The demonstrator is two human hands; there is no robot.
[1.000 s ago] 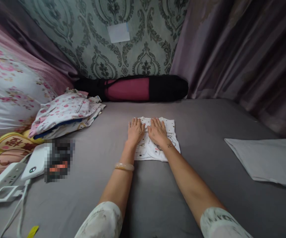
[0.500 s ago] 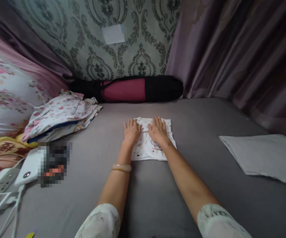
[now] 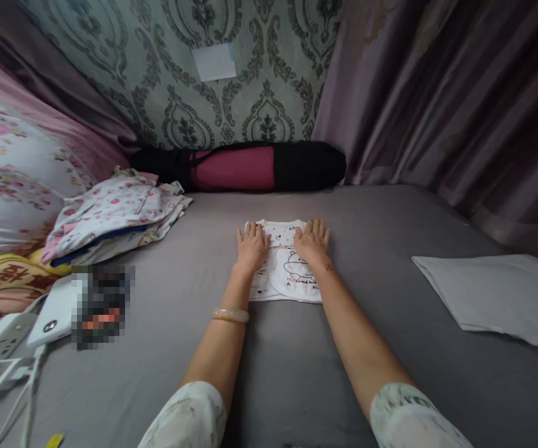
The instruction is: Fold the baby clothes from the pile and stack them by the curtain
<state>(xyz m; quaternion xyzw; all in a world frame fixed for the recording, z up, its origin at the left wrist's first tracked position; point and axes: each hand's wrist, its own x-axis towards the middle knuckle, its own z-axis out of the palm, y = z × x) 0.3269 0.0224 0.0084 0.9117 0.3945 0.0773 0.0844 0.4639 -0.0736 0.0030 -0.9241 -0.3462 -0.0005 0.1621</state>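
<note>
A small white printed garment point(image 3: 292, 274), folded, lies flat on the grey sheet in the middle of the view. It bears a line-drawn animal and some lettering. My left hand point(image 3: 252, 247) rests palm down on its left side, fingers spread. On its upper right side lies my right hand point(image 3: 313, 244), also flat with fingers apart. Between the two hands the garment's neckline and small dots show. Neither hand grips anything.
Folded clothes point(image 3: 114, 211) are stacked at the left, beside a floral pillow point(image 3: 12, 162). Nearer are a power strip point(image 3: 7, 336) and a white device point(image 3: 56, 314). A black and red roll point(image 3: 236, 168) lies along the wall. White cloth point(image 3: 497, 292) lies at the right.
My right hand has slid right across the garment to its right edge, uncovering more of the printed front. My left hand has hardly moved.
</note>
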